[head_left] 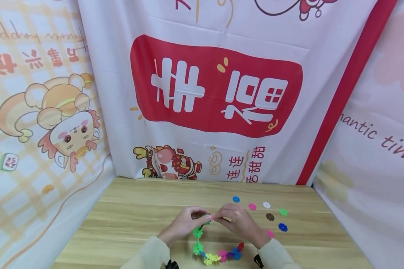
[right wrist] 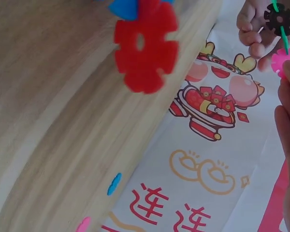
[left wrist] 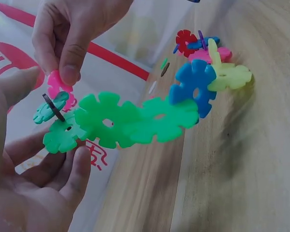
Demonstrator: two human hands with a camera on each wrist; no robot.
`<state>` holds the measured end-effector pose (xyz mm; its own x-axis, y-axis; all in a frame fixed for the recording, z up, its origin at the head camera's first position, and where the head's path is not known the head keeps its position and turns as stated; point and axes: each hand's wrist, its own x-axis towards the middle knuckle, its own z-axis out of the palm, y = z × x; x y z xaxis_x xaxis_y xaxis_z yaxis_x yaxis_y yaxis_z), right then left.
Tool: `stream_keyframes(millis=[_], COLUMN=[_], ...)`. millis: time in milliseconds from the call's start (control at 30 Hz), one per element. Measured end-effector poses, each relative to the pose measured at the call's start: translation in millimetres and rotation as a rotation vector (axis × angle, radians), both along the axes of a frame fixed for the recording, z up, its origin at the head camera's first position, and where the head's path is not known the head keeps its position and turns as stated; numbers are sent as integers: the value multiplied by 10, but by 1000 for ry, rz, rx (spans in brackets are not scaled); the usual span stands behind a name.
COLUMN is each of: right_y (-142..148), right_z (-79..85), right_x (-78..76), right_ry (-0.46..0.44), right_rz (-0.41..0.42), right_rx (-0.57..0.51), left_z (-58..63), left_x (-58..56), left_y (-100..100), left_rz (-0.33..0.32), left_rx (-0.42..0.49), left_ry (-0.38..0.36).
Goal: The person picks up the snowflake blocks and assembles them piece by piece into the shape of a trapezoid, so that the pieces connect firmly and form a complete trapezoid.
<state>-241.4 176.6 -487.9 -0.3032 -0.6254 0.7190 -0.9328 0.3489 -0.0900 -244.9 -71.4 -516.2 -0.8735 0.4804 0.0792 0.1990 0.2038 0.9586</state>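
Note:
A chain of flower-shaped plastic interlocking discs point(head_left: 198, 247) curves below both hands, with green, blue, yellow, pink and red discs slotted together. My left hand point(head_left: 186, 225) holds the chain's raised end, its fingertips against a green disc point(left wrist: 63, 137) in the left wrist view. Beside those fingers, a dark disc point(right wrist: 271, 21) joins two green ones. Between thumb and fingers, my right hand point(head_left: 239, 221) pinches a pink disc point(left wrist: 57, 84), which meets the teal-green end disc point(left wrist: 43, 113). A red disc point(right wrist: 145, 53) forms the chain's other end.
Loose discs lie on the wooden table point(head_left: 128, 209) right of the hands: blue point(head_left: 236, 199), pink point(head_left: 252, 206), white point(head_left: 266, 205), green point(head_left: 283, 212), brown point(head_left: 270, 216) and dark blue point(head_left: 282, 227). Another pink disc point(head_left: 269, 233) sits by the right wrist. Printed cloths point(head_left: 215, 157) enclose the table.

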Motion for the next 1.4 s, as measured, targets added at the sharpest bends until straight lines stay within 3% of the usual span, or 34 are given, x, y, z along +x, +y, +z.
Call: stream_keyframes(millis=[267, 400, 600, 733, 933, 1200, 1400], right_y=[97, 325, 738, 992, 1223, 1260, 1251], right_z=[59, 53, 24, -49, -243, -432, -489], right_x=[-26, -85, -326, -497, -688, -846, -883], right_ry=[-87, -174, -351, -471, -527, -641, -709], right_rz=[-27, -140, -331, -431, -534, -641, -682], right_rx=[74, 134, 219, 227, 234, 232, 219], left_z=[2, -11, -4, 4, 13, 33, 29], left_x=[-16, -2, 31, 43, 52, 51, 86], left_y=[48, 65, 35, 26, 33, 22, 32], left_rz=[-65, -59, -45, -37, -22, -18, -9], left_rx=[32, 33, 61, 75, 75, 74, 76], left_ry=[-44, -64, -94, -107, -100, -84, -92])
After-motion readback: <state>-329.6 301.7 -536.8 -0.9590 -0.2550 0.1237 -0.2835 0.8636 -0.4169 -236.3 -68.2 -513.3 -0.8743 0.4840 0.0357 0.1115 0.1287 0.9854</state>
